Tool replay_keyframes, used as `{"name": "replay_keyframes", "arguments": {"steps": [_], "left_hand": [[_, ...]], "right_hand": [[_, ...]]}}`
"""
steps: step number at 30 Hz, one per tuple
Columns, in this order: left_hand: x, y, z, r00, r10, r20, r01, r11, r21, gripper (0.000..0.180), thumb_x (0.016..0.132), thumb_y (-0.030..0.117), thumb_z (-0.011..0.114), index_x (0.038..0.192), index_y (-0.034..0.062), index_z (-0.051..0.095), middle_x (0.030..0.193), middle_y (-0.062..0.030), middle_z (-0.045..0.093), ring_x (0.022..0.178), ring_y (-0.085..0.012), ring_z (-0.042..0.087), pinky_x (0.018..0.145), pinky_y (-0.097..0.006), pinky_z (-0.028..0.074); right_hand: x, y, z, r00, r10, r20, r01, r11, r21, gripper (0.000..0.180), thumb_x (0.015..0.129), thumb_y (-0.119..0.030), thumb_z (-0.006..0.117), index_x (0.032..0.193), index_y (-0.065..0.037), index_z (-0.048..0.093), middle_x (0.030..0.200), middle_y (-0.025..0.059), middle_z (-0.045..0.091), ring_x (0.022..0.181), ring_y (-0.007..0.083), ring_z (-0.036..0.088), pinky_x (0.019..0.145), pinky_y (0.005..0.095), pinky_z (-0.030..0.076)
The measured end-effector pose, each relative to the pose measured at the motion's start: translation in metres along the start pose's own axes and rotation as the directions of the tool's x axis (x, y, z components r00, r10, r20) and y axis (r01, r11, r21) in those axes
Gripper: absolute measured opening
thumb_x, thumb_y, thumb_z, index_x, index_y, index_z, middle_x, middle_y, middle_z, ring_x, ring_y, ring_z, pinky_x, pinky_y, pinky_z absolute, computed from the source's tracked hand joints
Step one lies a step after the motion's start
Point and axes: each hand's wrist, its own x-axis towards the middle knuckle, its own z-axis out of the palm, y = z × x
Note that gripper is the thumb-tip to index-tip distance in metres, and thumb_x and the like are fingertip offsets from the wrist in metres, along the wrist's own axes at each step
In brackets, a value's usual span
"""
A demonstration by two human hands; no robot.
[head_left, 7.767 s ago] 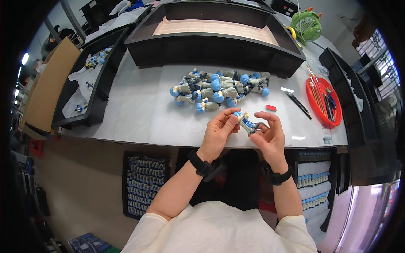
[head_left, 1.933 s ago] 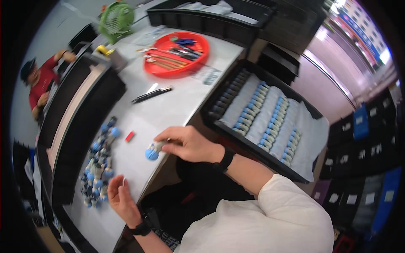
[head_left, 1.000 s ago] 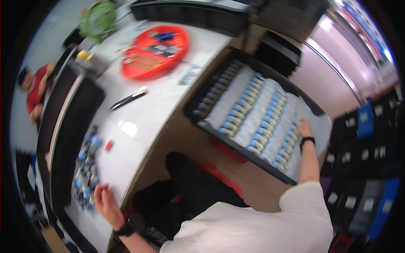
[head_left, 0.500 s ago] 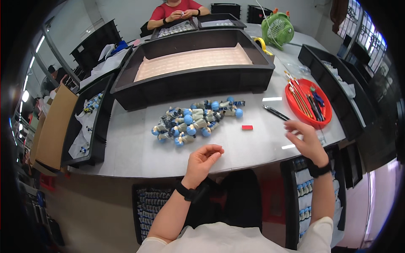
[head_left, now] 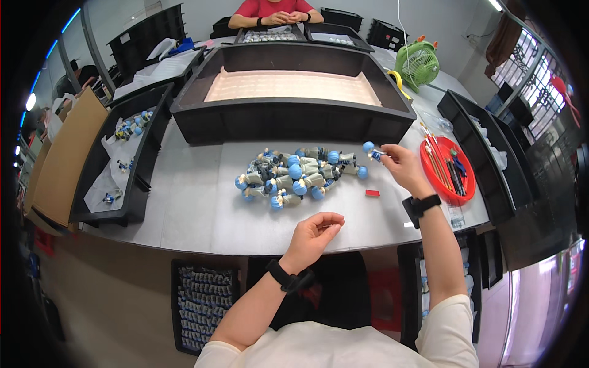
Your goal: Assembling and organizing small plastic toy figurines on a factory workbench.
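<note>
Piled dolls: lying on the table, seemingly for easy reach. Left hand: we are holding its fingers curled near the thumb; contact, we cannot tell. Single doll, right of these: our right hand is pinching its lower end, probably leaving the blue head clear.

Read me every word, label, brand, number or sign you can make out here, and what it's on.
No text can be read.
Small patch on the table, beside the red tray: any marks too small and blurred.
Figurine in the right hand: no lettering visible.
</note>
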Motion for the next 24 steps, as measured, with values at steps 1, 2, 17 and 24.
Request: {"name": "replay_keyframes", "arguments": {"steps": [1,2,17,24], "left_hand": [[0.000,0.000,-0.001,1.000,0.002,-0.011,-0.003,1.000,-0.013,0.022,0.084,0.003,0.054,0.105,-0.0010,0.055,0.097,-0.0060,0.058,0.092,-0.0108,0.054,0.082,-0.024,0.044],[0.002,0.002,0.001,1.000,-0.011,-0.007,0.011,1.000,-0.022,0.022,0.084,0.003,0.054,0.105,-0.0010,0.055,0.097,-0.0060,0.058,0.092,-0.0108,0.054,0.082,-0.024,0.044],[0.006,0.000,-0.002,0.990,0.003,-0.141,-0.039,0.966,-0.255,0.034,0.091,0.019,0.046,0.121,0.0030,0.046,0.094,-0.0004,0.055,0.074,-0.0060,0.047,0.066,-0.018,0.039],[0.001,0.007,0.001,0.988,-0.064,-0.138,0.041,0.986,-0.164,0.035,0.089,0.014,0.051,0.121,0.0041,0.046,0.109,-0.0066,0.056,0.084,-0.0061,0.050,0.071,-0.019,0.040]], "right_hand": [[-0.013,-0.007,-0.002,0.998,0.055,0.039,-0.063,0.969,0.240,0.027,0.082,-0.010,0.056,0.104,0.006,0.055,0.081,0.0106,0.062,0.073,0.0155,0.061,0.068,0.0259,0.049],[-0.027,-0.015,-0.005,0.991,0.104,0.083,-0.131,0.877,0.463,0.027,0.085,-0.011,0.053,0.106,0.007,0.054,0.083,0.0091,0.062,0.073,0.0149,0.061,0.068,0.0251,0.050],[-0.117,-0.050,0.064,0.923,0.052,0.382,-0.371,0.393,0.841,0.029,0.090,-0.018,0.048,0.110,0.004,0.050,0.094,0.0120,0.058,0.079,0.0196,0.062,0.064,0.0251,0.052],[-0.132,-0.049,0.078,0.996,-0.074,0.059,-0.007,0.569,0.822,0.041,0.074,0.000,0.066,0.111,0.002,0.049,0.102,0.0089,0.056,0.097,0.0150,0.054,0.078,0.0250,0.049]]}}
